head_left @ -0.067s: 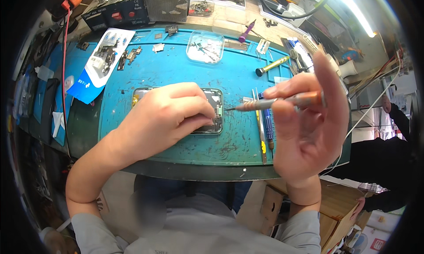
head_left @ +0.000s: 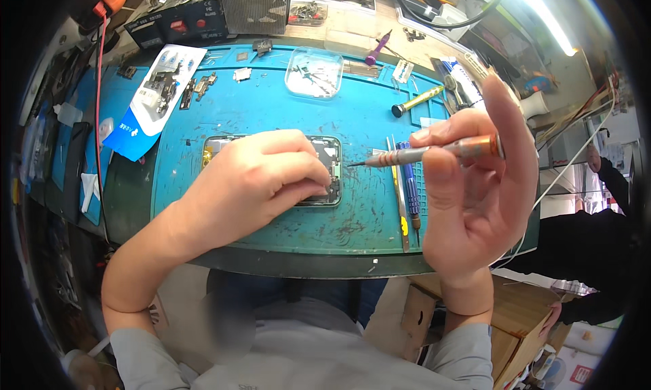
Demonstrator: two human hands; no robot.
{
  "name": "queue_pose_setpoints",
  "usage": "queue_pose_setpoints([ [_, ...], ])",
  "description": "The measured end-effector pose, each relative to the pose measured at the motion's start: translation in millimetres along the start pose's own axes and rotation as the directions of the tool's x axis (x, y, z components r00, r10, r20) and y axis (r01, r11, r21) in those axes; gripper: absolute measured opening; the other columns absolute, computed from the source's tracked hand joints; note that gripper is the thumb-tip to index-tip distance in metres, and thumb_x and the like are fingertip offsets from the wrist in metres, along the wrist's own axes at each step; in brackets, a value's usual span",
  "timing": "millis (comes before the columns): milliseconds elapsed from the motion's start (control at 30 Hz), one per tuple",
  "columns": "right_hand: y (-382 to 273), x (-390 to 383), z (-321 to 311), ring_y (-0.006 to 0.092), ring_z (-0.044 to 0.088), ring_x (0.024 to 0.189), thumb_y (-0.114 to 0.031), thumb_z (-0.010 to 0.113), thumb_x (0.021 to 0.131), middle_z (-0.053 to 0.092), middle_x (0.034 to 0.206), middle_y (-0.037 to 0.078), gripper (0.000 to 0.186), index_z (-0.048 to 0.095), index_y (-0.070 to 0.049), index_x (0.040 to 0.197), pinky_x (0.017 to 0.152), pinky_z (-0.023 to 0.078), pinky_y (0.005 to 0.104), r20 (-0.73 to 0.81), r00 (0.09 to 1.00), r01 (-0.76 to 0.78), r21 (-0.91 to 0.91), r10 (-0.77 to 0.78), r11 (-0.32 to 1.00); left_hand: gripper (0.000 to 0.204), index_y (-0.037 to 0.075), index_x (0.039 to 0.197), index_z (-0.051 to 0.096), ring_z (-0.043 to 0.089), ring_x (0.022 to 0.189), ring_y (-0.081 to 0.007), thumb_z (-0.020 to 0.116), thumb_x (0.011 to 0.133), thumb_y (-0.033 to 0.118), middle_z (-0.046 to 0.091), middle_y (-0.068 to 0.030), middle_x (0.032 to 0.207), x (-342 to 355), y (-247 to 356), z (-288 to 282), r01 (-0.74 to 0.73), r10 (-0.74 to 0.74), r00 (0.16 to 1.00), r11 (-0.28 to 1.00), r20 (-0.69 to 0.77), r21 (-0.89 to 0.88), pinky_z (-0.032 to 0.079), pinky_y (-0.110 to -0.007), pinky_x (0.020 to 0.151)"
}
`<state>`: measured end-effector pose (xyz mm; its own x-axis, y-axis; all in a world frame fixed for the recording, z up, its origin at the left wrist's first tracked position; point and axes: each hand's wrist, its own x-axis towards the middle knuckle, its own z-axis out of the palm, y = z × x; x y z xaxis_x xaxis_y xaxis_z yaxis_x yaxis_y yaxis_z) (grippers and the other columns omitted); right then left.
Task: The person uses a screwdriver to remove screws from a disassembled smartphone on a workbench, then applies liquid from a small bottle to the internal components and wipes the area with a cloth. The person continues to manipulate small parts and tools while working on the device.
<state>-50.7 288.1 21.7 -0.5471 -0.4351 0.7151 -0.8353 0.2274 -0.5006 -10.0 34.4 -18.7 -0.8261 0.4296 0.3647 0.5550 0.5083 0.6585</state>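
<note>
Nudged slightly right: screwdriver [head_left: 405, 157], clamped in R hand [head_left: 475, 217]; L hand [head_left: 268, 176] over opened phone [head_left: 330, 150], can't tell if gripping.

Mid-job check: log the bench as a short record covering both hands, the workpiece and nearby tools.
Left hand: over the opened phone, grip unclear
Right hand: holding a grey-and-orange screwdriver
Tip: pointing left, apart from the phone
Work surface: blue mat
Nearby tool: blue-handled screwdriver, lying on the mat
Beyond phone: clear dish with small pieces
</note>
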Motion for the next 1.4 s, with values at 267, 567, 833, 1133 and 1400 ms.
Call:
queue_pose_setpoints([
  [267,8.5,4.5,-4.5,0.0130,0.069,0.097,-0.009,0.075,0.106,0.070,0.107,0.009,0.059,0.052,0.005,0.158,0.089,0.058,0.0278,-0.089,0.996,-0.026,-0.069,0.020,0.997,0.021,0.007,0.108,0.083,0.072,0.093,-0.0261,0.086,0.087,0.005,0.072,-0.0067,0.100,-0.1,-0.4,2.2,-0.051,0.047,0.998,0.996,0.046,0.078,0.059,-0.037,0.079],
  [567,47.7,-8.7,-30.0,0.0349,0.073,0.091,-0.009,0.074,0.099,0.073,0.098,0.012,0.027,0.068,-0.009,0.125,0.080,0.057,0.0441,0.127,0.891,-0.290,-0.580,0.436,0.761,0.034,0.004,0.117,0.080,0.072,0.105,-0.0285,0.089,0.084,0.011,0.075,-0.0089,0.111,-4.8,-2.9,-7.1,0.032,-0.030,0.998,0.998,-0.046,0.045,0.058,-0.040,0.090],
  [833,-6.9,-27.5,-6.5,0.0257,0.068,0.088,-0.013,0.080,0.092,0.065,0.090,0.009,0.032,0.072,-0.005,0.122,0.074,0.057,0.0382,0.340,0.886,-0.064,-0.585,0.316,0.809,0.090,0.004,0.148,0.061,0.061,0.132,-0.0376,0.097,0.070,0.031,0.065,-0.0145,0.143,-8.2,8.5,-18.7,0.019,-0.057,0.993,0.938,0.099,0.346,0.049,-0.048,0.113],
  [1133,0.1,-10.3,-8.8,0.0249,0.065,0.074,-0.002,0.076,0.089,0.064,0.095,0.008,0.026,0.076,-0.007,0.114,0.066,0.055,0.0378,0.246,0.931,-0.134,-0.458,0.270,0.879,0.080,0.005,0.143,0.065,0.062,0.134,-0.0346,0.094,0.073,0.028,0.066,-0.0128,0.148,-13.4,7.6,-45.2,-0.100,0.029,0.940,0.976,0.339,0.194,0.050,-0.050,0.116],
  [1400,18.5,-4.2,6.2,0.0234,0.067,0.085,-0.007,0.087,0.077,0.067,0.098,0.003,0.026,0.076,-0.011,0.100,0.070,0.049,0.0371,0.574,0.817,0.207,-0.202,-0.055,0.957,0.050,0.018,0.127,0.081,0.062,0.127,-0.0252,0.088,0.078,0.030,0.066,-0.0065,0.141,-49.6,12.2,-27.3,-0.199,0.143,0.971,0.928,0.194,0.315,0.048,-0.053,0.118],
])
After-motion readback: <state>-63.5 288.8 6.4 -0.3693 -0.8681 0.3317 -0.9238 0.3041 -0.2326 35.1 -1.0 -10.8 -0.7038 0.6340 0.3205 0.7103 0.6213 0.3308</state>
